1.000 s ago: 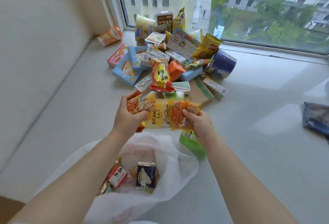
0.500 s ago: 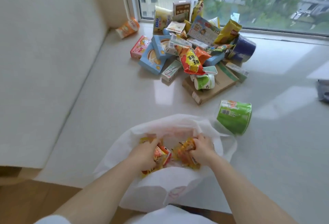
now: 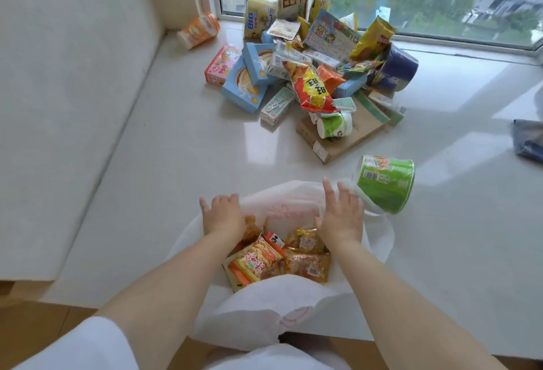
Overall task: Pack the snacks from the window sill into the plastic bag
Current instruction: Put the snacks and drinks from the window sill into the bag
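Note:
A white plastic bag [image 3: 258, 308] lies open at the sill's near edge, holding several orange and yellow snack packets [image 3: 279, 258]. My left hand [image 3: 223, 215] hovers over the bag's far left rim, fingers relaxed and holding nothing. My right hand [image 3: 340, 214] is over the far right rim with fingers spread straight, empty. A pile of snack boxes and bags [image 3: 308, 75] sits farther back by the window. A green cup [image 3: 385, 183] lies on its side just right of my right hand.
An orange cup [image 3: 198, 30] lies in the far left corner by the wall. A flat cardboard box [image 3: 343, 137] with a small green-white cup [image 3: 335, 125] on it sits in front of the pile. A dark blue cloth [image 3: 529, 140] lies at the right edge.
Both hands carried the orange packets down from above the bag into it, let them go, and now rise empty with fingers opened over the bag's far rim.

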A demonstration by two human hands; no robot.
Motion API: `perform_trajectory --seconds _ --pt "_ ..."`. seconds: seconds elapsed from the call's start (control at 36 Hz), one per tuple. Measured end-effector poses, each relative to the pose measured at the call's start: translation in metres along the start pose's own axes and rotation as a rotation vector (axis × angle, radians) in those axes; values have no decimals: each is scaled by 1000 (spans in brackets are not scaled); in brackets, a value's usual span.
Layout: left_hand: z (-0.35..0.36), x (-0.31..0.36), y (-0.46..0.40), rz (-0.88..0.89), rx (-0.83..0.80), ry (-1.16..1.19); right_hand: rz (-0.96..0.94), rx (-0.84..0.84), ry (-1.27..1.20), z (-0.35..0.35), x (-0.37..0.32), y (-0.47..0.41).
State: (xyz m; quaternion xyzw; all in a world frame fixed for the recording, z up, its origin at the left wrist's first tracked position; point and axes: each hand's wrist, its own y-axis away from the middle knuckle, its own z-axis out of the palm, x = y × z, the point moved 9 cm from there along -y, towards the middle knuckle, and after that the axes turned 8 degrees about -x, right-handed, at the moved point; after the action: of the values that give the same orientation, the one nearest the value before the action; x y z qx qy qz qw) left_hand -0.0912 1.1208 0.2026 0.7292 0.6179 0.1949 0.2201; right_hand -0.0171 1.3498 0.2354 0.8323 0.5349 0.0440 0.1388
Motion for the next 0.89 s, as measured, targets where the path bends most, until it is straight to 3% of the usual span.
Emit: perform_trajectory --seconds 0.11,0.22,0.28,0.33,0.47,0.53,0.69,0.89 --pt "-11 -4 0 -5 -24 178 -75 -86 71 -2 -6 -17" --pt "-75 -11 8 -124 250 558 -120 10 -224 -40 -12 -30" --pt "-105 -12 9 -151 386 659 -135 45 -261 -59 -14 -38" --pt "-121 -7 3 -159 393 643 -157 41 -244 -68 -13 -46" --pt "-108 19 -26 -149 -37 493 -186 -45 -274 -78 -11 -71" --pt "-119 33 -35 -77 -100 486 -196 -29 -316 -92 -13 -85" --pt "-215 77 -82 144 49 472 -163 22 -313 -148 -23 -160" --pt "-287 110 -169 204 95 330 -74 48 -376 -183 -29 -255"
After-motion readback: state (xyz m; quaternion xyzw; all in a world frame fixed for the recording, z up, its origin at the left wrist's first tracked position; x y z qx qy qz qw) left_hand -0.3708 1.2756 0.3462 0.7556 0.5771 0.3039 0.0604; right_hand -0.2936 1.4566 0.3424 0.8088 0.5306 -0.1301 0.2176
